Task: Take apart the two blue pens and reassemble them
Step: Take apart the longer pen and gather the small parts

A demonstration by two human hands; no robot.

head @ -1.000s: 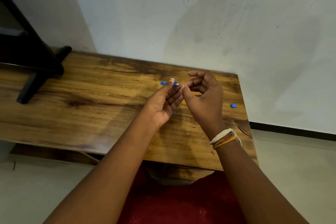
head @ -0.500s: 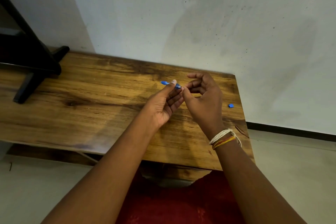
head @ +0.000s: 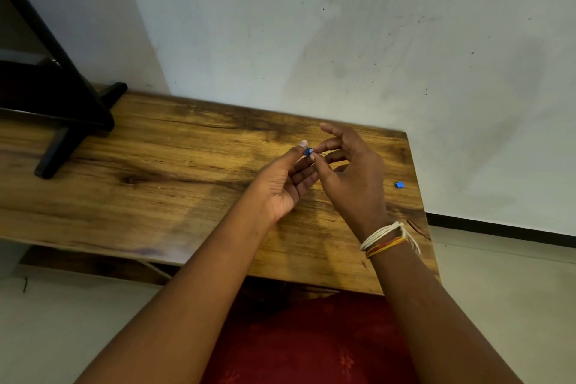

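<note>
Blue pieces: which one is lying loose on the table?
The small blue piece near the table's right edge; the other blue part is pinched between both hands.

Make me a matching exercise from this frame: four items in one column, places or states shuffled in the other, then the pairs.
Items:
1. blue pen part
2. small blue piece
3. thread bracelets
4. black stand

Places or states:
A. on the right wrist
B. far left of the table
C. pinched between both hands' fingertips
D. lying loose near the table's right edge

Pairs: 1-C, 2-D, 3-A, 4-B
</note>
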